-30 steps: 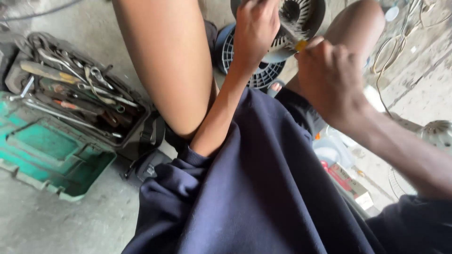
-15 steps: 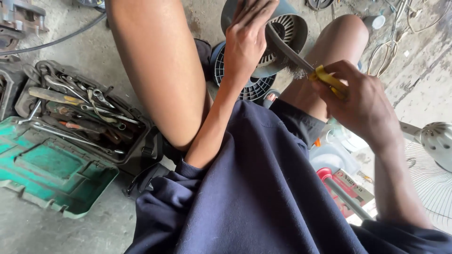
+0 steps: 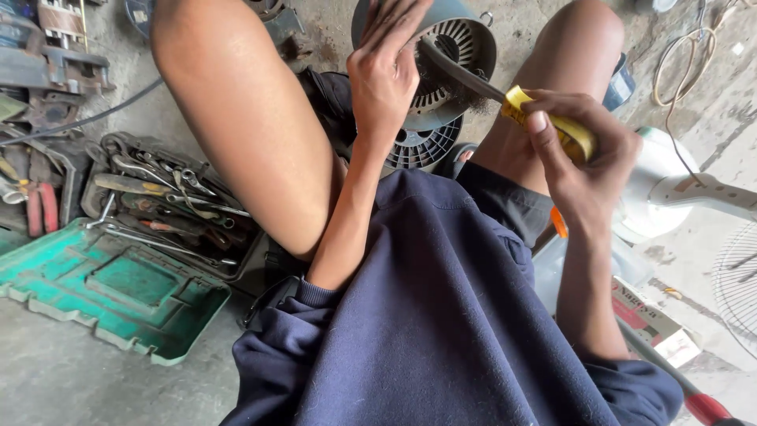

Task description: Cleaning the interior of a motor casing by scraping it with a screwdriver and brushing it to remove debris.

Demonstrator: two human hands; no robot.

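My left hand (image 3: pixel 386 75) rests on the rim of a grey slotted fan motor housing (image 3: pixel 461 59) that sits on the floor between my bare knees, steadying it. My right hand (image 3: pixel 587 166) is shut on the yellow handle of a brush (image 3: pixel 509 99). The brush's dark neck and bristles reach left across the housing's slotted face. A second black vented cover (image 3: pixel 426 146) lies just under the housing. My dark blue sleeves fill the lower middle of the view.
At left lies an open tool tray (image 3: pixel 169 209) with several wrenches and pliers, and a green plastic case lid (image 3: pixel 110 288) in front of it. A white fan base (image 3: pixel 670 185), a wire guard (image 3: pixel 741 276), a small carton (image 3: pixel 650 319) and coiled cable (image 3: pixel 686 55) sit at right on the concrete floor.
The view has tilted down and the hands sit lower in frame. My right hand has drawn the brush across the housing toward the right; my left hand stays on the housing.
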